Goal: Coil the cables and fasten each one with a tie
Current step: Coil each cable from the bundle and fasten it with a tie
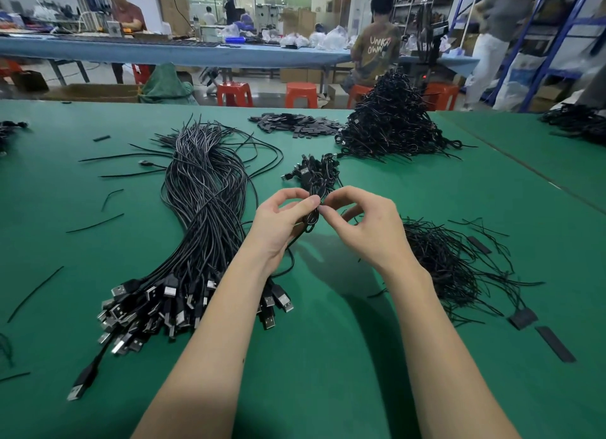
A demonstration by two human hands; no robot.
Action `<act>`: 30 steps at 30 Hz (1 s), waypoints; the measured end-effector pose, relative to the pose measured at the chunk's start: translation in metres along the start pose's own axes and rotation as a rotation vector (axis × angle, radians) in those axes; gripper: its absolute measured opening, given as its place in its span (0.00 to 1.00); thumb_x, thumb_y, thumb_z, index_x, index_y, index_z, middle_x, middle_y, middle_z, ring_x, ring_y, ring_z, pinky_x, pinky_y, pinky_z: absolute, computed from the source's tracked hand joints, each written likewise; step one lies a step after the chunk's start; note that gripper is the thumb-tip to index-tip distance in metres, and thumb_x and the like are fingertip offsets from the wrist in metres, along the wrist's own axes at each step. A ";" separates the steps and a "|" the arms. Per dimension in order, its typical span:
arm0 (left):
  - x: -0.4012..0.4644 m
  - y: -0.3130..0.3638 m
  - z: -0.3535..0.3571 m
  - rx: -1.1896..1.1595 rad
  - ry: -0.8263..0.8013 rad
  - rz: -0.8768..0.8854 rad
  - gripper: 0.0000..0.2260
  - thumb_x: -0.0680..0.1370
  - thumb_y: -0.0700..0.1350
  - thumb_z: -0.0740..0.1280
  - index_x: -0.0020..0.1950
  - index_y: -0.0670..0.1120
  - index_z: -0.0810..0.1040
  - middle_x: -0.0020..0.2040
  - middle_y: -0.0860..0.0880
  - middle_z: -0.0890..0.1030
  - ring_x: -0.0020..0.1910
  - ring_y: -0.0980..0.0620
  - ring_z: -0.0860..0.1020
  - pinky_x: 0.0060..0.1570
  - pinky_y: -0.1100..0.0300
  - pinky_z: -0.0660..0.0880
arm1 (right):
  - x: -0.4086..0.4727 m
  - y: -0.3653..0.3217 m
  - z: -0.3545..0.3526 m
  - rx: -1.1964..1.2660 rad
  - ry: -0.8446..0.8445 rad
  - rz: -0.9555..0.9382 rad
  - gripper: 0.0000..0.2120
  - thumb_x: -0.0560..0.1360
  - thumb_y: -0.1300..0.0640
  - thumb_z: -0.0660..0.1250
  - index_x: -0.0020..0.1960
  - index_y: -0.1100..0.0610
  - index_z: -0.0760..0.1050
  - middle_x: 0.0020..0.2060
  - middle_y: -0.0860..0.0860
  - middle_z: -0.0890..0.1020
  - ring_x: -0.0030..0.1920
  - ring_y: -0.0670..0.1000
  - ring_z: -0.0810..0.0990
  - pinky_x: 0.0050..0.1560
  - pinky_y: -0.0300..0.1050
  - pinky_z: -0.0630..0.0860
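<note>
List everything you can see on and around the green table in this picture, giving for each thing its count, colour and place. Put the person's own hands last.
Green table: one, green, fills the foreground.
Uncoiled USB cables: one big bundle, black, left of the hands, plugs toward the near edge.
Coiled cable: one, black, held between both hands.
Small cluster of coiled cables: one, black, just beyond the hands.
Finished pile: one tall heap, black, far right of centre.
Loose ties: one tangled heap, black, right of the hands.
Flat strips: one heap, dark grey, far centre.
Stools: several, orange-red, beyond the table.
Left hand: one, pinches the coiled cable.
Right hand: one, pinches at the coil.
</note>
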State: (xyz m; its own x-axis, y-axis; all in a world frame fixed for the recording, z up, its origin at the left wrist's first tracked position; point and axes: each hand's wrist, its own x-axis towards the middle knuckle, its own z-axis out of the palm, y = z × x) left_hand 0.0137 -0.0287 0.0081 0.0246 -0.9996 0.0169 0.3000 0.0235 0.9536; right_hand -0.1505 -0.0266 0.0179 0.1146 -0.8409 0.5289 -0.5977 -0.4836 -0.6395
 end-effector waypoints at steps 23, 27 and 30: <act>0.005 -0.002 -0.004 -0.111 0.020 -0.012 0.06 0.74 0.40 0.75 0.48 0.48 0.80 0.38 0.51 0.83 0.35 0.56 0.78 0.37 0.66 0.75 | -0.002 0.003 0.004 0.011 -0.025 -0.098 0.09 0.73 0.51 0.77 0.53 0.44 0.83 0.45 0.36 0.84 0.37 0.43 0.82 0.41 0.35 0.74; 0.005 -0.003 -0.004 -0.094 0.002 -0.042 0.06 0.74 0.42 0.75 0.48 0.49 0.80 0.38 0.51 0.82 0.35 0.55 0.77 0.38 0.65 0.73 | -0.002 0.004 0.003 0.014 0.066 -0.111 0.06 0.74 0.53 0.76 0.51 0.45 0.85 0.43 0.37 0.85 0.37 0.42 0.80 0.40 0.35 0.75; 0.004 -0.003 -0.003 -0.050 0.006 -0.036 0.06 0.74 0.43 0.75 0.47 0.50 0.80 0.38 0.52 0.82 0.38 0.55 0.77 0.43 0.62 0.71 | -0.001 -0.001 0.005 0.120 0.063 -0.003 0.01 0.75 0.53 0.75 0.46 0.49 0.87 0.38 0.40 0.86 0.36 0.41 0.82 0.40 0.34 0.76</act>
State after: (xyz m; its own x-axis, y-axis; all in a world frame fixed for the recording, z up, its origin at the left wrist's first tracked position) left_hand 0.0156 -0.0325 0.0048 0.0183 -0.9996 -0.0192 0.3485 -0.0116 0.9372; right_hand -0.1463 -0.0262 0.0155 0.0643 -0.8244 0.5624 -0.4977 -0.5149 -0.6980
